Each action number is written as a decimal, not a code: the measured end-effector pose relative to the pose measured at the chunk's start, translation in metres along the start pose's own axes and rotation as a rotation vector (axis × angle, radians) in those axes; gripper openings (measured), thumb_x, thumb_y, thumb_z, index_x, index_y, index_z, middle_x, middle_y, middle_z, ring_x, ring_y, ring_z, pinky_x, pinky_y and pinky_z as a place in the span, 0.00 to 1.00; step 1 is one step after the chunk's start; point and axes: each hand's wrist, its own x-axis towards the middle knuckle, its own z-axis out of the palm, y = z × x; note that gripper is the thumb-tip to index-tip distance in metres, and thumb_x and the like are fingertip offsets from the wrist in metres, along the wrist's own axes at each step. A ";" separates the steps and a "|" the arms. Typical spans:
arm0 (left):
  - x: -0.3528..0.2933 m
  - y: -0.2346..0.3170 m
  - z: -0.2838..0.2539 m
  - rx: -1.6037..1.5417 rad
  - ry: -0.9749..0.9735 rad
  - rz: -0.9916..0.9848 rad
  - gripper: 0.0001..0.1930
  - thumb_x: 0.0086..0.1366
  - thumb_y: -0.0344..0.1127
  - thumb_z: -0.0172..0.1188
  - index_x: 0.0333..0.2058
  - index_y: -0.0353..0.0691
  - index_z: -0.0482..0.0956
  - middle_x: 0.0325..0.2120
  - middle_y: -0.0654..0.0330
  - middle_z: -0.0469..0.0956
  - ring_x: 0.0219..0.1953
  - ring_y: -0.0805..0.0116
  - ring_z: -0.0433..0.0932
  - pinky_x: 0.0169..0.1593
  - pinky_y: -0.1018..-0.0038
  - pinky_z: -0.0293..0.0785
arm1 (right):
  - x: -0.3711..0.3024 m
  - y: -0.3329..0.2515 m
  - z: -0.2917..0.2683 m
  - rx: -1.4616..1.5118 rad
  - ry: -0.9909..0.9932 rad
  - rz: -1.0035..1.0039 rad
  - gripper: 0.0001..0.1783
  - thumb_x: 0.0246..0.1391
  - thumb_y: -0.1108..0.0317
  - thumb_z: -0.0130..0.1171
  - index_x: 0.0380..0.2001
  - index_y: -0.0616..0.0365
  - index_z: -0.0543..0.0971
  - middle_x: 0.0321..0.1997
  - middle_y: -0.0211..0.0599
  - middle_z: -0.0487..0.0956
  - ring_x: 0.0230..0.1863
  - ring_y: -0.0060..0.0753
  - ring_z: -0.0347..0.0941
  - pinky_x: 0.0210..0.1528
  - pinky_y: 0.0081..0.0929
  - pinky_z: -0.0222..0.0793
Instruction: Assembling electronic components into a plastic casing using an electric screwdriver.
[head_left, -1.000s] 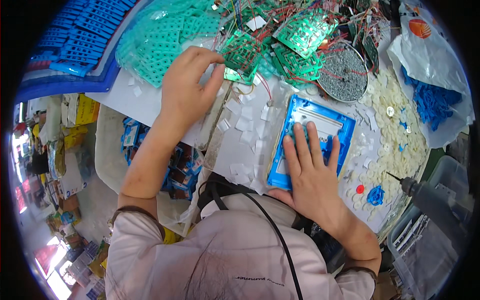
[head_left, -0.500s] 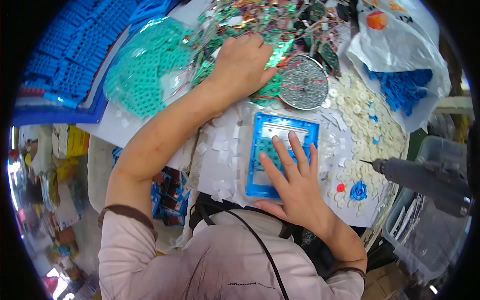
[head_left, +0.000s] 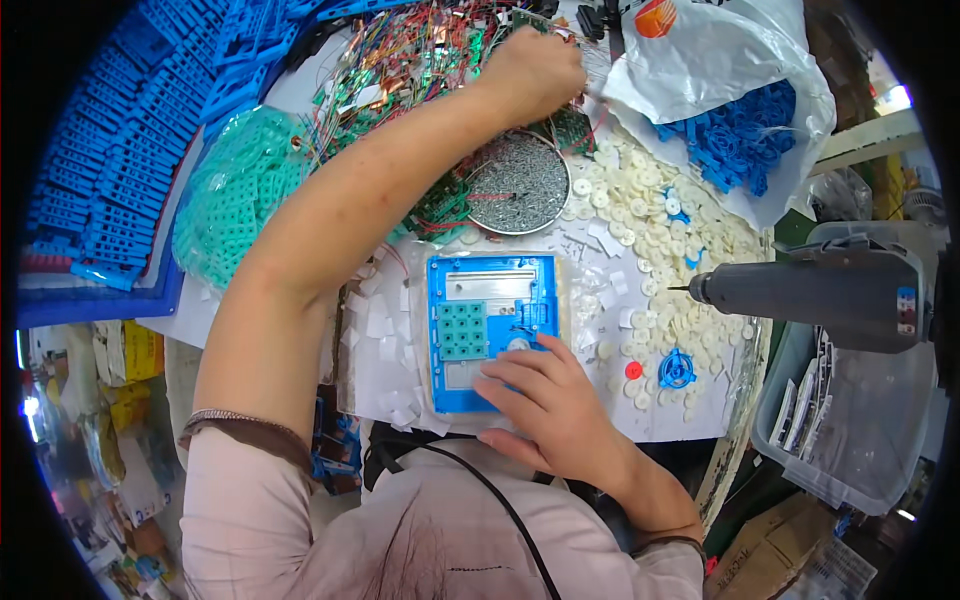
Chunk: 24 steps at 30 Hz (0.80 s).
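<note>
In the head view, the blue plastic casing (head_left: 500, 320) lies flat near the middle of the desk's (head_left: 690, 425) near edge, open side up. A teal rubber keypad (head_left: 462, 331) sits in its left half, below a pale rectangular panel (head_left: 490, 285). The right hand (head_left: 540, 400) rests at the casing's lower right part, fingers extended and slightly apart, fingertips touching it beside a small pale disc (head_left: 519, 345).

The left hand (head_left: 537, 70) is over the desk's far side, fingers curled down, among tangled wires (head_left: 410, 60) and near a dark green circuit board (head_left: 572, 128); whether it grips anything cannot be told. Between the hands stands a round dish of screws (head_left: 568, 195). Off-white discs (head_left: 650, 240) spread toward the right edge, where an electric screwdriver (head_left: 810, 300) juts in. A white plastic bag (head_left: 720, 60) of blue parts (head_left: 735, 140) lies at the far right corner.
</note>
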 end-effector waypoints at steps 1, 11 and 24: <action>0.011 -0.008 -0.008 -0.020 -0.055 -0.078 0.05 0.62 0.37 0.61 0.30 0.47 0.84 0.35 0.67 0.81 0.44 0.67 0.78 0.47 0.63 0.70 | -0.004 0.002 0.000 0.008 0.009 0.010 0.27 0.49 0.55 0.69 0.51 0.56 0.78 0.54 0.39 0.77 0.57 0.45 0.71 0.65 0.58 0.59; -0.057 -0.111 -0.053 -2.130 0.676 -1.222 0.11 0.71 0.43 0.58 0.30 0.46 0.80 0.27 0.67 0.80 0.33 0.66 0.77 0.36 0.64 0.71 | 0.006 0.002 0.006 0.120 0.080 -0.075 0.21 0.49 0.65 0.70 0.48 0.57 0.81 0.47 0.37 0.82 0.48 0.43 0.76 0.60 0.50 0.68; -0.194 0.146 -0.201 -2.402 0.462 -1.221 0.10 0.72 0.39 0.57 0.45 0.41 0.80 0.34 0.68 0.80 0.32 0.73 0.74 0.36 0.74 0.68 | 0.088 -0.006 0.029 1.212 0.568 0.211 0.19 0.60 0.71 0.64 0.54 0.64 0.77 0.41 0.31 0.82 0.43 0.25 0.77 0.51 0.26 0.73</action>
